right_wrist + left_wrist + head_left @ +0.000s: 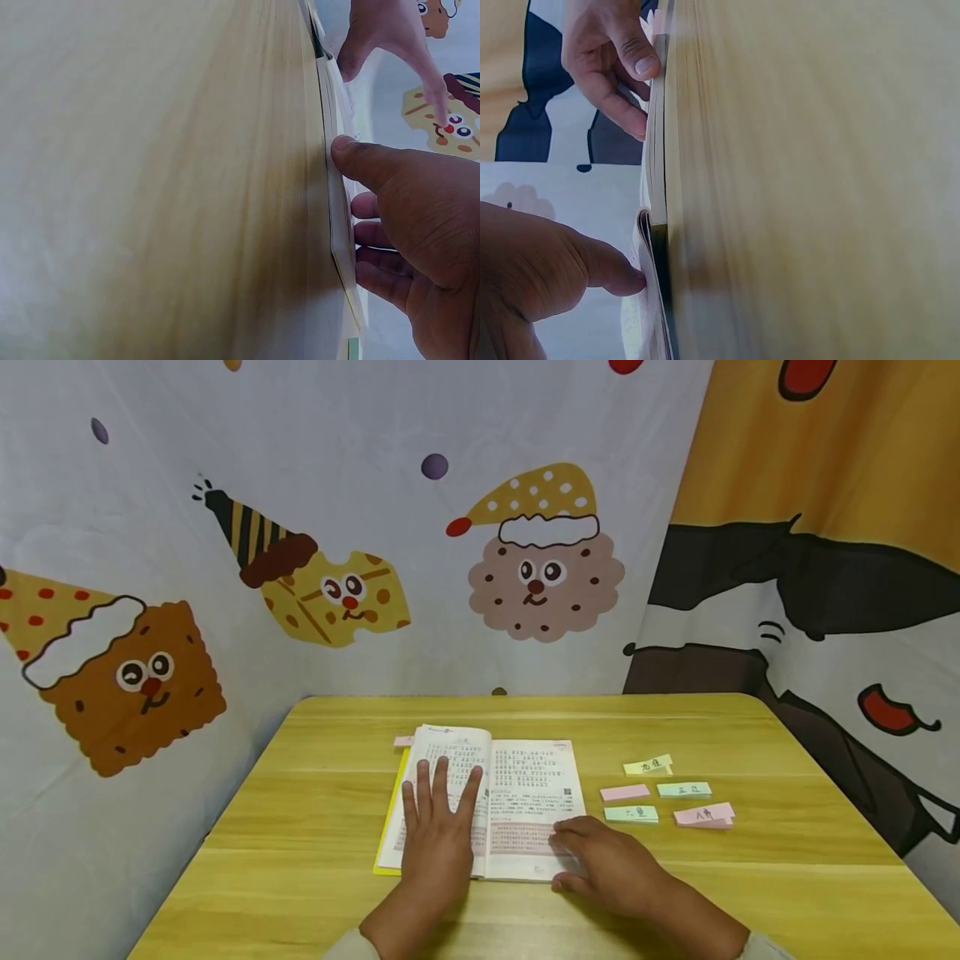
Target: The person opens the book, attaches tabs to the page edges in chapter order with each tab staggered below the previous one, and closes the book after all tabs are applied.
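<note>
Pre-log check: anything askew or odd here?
Slightly odd: a pink paper slip pokes out past the left edge of the open white-paged book, away from the five folded pastel paper slips on its right.

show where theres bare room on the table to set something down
Bare table lies left of the open book, out to the left edge; behind the book, to the back edge; and right of the five paper slips. It's crowded at the book, where the left hand and right hand rest, and among the slips.
</note>
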Tool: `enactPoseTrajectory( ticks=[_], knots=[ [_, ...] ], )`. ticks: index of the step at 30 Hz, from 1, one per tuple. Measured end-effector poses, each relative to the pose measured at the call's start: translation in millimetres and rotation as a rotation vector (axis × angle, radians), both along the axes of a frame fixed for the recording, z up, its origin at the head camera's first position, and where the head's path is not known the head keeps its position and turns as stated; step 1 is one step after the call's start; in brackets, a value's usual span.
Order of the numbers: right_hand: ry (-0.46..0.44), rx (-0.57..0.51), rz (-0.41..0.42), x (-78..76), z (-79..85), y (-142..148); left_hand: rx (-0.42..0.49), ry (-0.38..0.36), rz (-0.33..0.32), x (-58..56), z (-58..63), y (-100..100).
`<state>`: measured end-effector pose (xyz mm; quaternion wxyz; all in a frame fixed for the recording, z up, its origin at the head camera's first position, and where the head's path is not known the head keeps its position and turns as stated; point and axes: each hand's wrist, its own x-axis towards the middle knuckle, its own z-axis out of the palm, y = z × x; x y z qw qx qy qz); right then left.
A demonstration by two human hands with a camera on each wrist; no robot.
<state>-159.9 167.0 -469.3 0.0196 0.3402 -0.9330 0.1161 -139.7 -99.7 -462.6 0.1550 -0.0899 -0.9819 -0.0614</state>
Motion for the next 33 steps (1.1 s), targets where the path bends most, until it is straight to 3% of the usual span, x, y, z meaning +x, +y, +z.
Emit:
enactPoseTrajectory(
  ticks=[6,21,33],
  knots=[
    [0.000,0.000,-0.006,-0.4,0.3,-1,0.014,-0.002,-0.024,-1.3,-0.9,1],
    [-0.079,-0.061,0.005,-9.5,9.0,13,0.050,-0.113,-0.104,1.4,-1.6,-1],
    [0.111,-0.148,-0.079,-38.8,11.1,54,0.064,-0.197,-0.088,2.4,-1.6,-3]
  ],
)
